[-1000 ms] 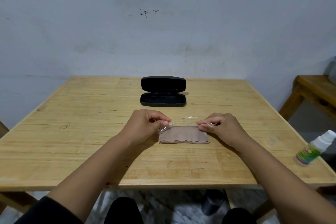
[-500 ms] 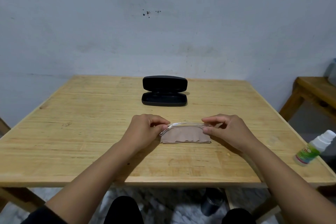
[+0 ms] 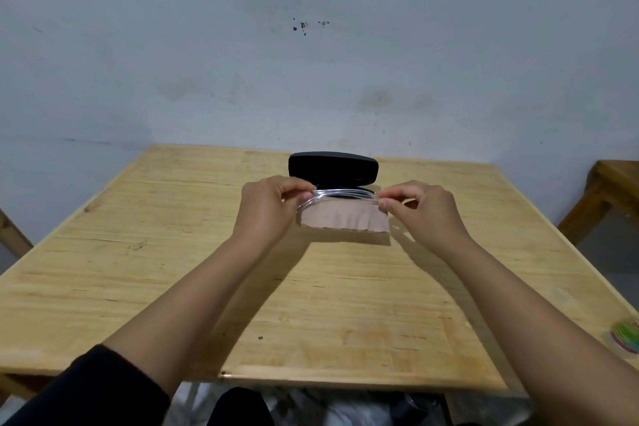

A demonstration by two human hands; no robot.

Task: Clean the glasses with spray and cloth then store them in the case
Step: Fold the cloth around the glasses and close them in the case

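Clear-framed glasses (image 3: 340,193), folded, are pinched at both ends: my left hand (image 3: 268,209) holds the left end and my right hand (image 3: 423,209) the right end. A tan cleaning cloth (image 3: 344,216) hangs beneath the glasses, lifted off the wooden table (image 3: 311,304). Both are raised just in front of the black glasses case (image 3: 333,168), which stands open with its lid up; its lower half is mostly hidden behind the glasses. The spray bottle (image 3: 626,341) lies at the table's right edge, cut off by the frame.
A wooden bench or side table (image 3: 608,190) stands to the right of the table. A grey wall runs behind the far edge. My knees and the floor show below the near edge.
Both hands have lifted the glasses and cloth off the table and carried them away from me, up to the open case. The camera has moved closer.
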